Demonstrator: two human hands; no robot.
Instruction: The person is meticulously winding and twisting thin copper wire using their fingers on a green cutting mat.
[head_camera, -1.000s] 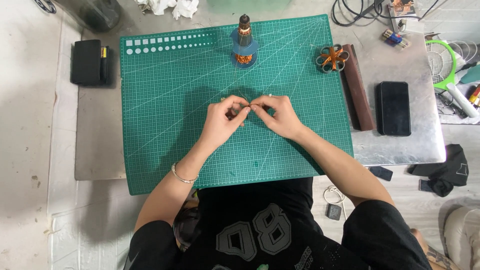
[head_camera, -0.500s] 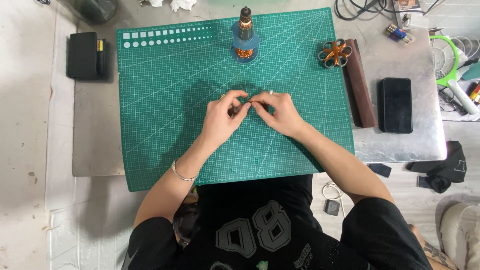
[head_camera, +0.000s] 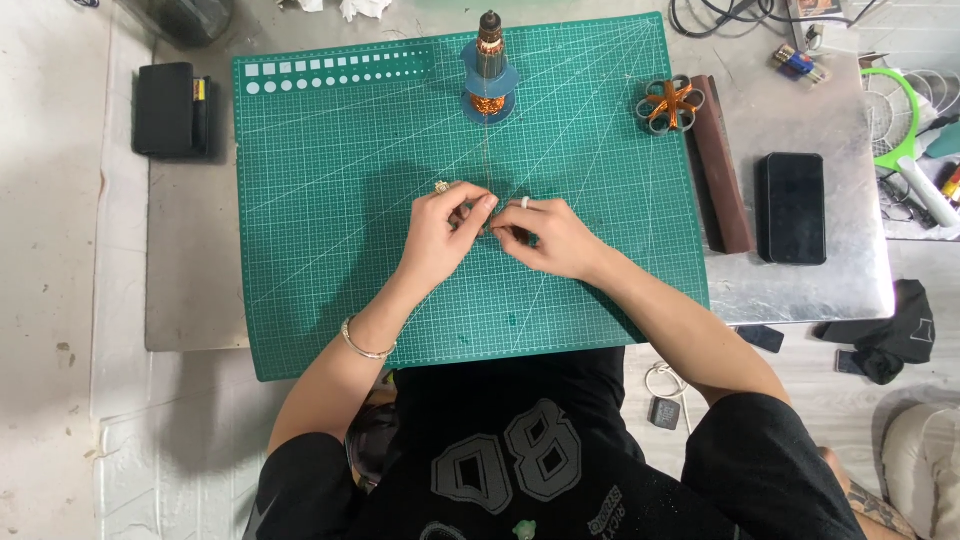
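Observation:
My left hand and my right hand meet fingertip to fingertip at the middle of the green cutting mat. Both pinch a thin wire that runs straight up the mat to a motor armature with a copper winding, standing on a blue disc at the mat's far edge. What lies between the fingertips is too small to make out. There is a bracelet on my left wrist and a ring on a finger of my right hand.
A copper-coloured coil piece with round loops lies at the mat's far right, beside a brown bar and a black phone. A black case sits at the left. Cables and a green racket crowd the right.
Both hands stay pinched together at the same spot on the mat; only the fingers shift a little, and the view drifts slightly.

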